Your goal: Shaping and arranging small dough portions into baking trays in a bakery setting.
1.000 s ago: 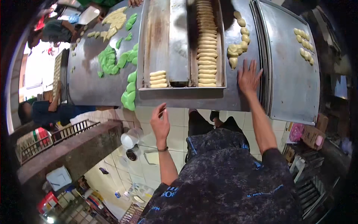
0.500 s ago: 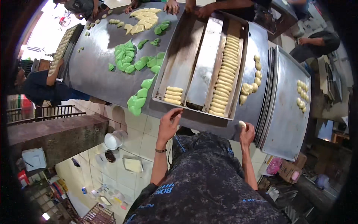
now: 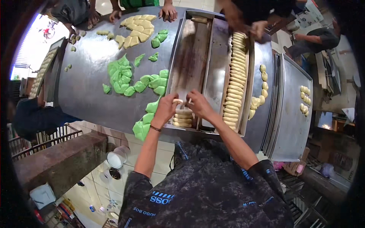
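My left hand (image 3: 167, 108) is closed on a pale dough piece (image 3: 177, 101) above the left channel of a long metal tray (image 3: 190, 49). My right hand (image 3: 197, 104) is just to its right, fingers curled together; what they hold is unclear. Below my hands a few dough rolls (image 3: 182, 121) lie crosswise at the channel's near end. The right channel holds a long row of several rolls (image 3: 235, 83). Green dough pieces (image 3: 119, 76) lie left of the tray on the steel table (image 3: 87, 91); a chain of yellow dough balls (image 3: 264, 78) lies to its right.
Cut yellow dough (image 3: 137, 30) and co-workers' hands (image 3: 168, 12) are at the table's far side. A co-worker's hands (image 3: 258, 28) reach over the tray's far right. Stacked sheets (image 3: 291, 102) carry small dough balls. A person in dark clothing (image 3: 36, 117) stands at the left.
Both my hands have moved up and inward over the tray's left channel. The dough piece seen in my right hand is now at my left fingers. Co-workers' hands have shifted along the far side.
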A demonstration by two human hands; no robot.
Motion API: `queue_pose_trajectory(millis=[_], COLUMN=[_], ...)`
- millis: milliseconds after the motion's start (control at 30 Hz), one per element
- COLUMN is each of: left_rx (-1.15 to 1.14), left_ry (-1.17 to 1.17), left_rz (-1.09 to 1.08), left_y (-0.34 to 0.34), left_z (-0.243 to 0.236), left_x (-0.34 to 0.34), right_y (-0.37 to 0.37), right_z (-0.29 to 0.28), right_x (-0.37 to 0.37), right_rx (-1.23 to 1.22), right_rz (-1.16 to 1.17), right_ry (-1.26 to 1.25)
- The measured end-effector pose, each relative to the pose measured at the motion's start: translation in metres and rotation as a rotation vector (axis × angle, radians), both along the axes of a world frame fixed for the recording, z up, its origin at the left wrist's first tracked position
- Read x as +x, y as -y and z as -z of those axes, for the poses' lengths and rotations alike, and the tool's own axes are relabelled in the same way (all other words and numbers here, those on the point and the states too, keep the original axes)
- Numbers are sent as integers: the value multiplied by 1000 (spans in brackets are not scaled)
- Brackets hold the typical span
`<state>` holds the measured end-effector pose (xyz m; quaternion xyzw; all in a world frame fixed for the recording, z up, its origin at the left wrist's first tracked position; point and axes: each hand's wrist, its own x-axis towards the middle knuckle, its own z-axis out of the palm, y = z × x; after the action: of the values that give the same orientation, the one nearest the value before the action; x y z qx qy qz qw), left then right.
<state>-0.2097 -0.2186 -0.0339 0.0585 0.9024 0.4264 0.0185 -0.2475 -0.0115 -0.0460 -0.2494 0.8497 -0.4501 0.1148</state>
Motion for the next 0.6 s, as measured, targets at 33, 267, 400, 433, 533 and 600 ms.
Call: queue_pose_trajectory(millis=[33,267,400,433,533,600], left_rx=[-29,-97,-41,-25,5,-95], left_ry=[19,54,217,291,-10,29], left_rz=[85,336,398,418,268,217], left_y=[7,14,15,15,11,-4], left_z=[13,69,67,64,55,48], left_x=[-6,-20,-22,-20,-2,19], right_y=[5,8,-15,-24,-83,-135], right_z=[13,43,4,-8,-29,-25], right_x=[0,10,15,20,32,40], right_rx=[62,361,360,357,55,-111], right_rz=[-21,-182,-117,-97,210,603], right_ry=[26,-20,100,145,-98,-64])
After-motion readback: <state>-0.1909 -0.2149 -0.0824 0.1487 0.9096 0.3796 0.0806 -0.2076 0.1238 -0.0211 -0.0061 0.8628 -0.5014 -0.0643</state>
